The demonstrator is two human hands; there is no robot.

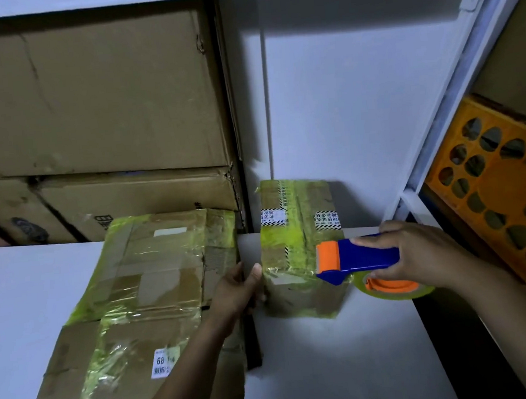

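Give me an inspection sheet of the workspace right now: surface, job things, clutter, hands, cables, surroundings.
Surface: white tabletop, bearing two parcels.
Job's things: small taped parcel standing near the back wall; blue-and-orange tape dispenser, its orange roller end against the parcel's right front.
Clutter: large flat taped carton lying left of the parcel.
Hands: left hand braces the parcel's left side, thumb touching it; right hand grips the dispenser.
Cables: nothing seen.
Surroundings: stacked cardboard cartons behind; orange plastic crate on the right; white shelf frame.
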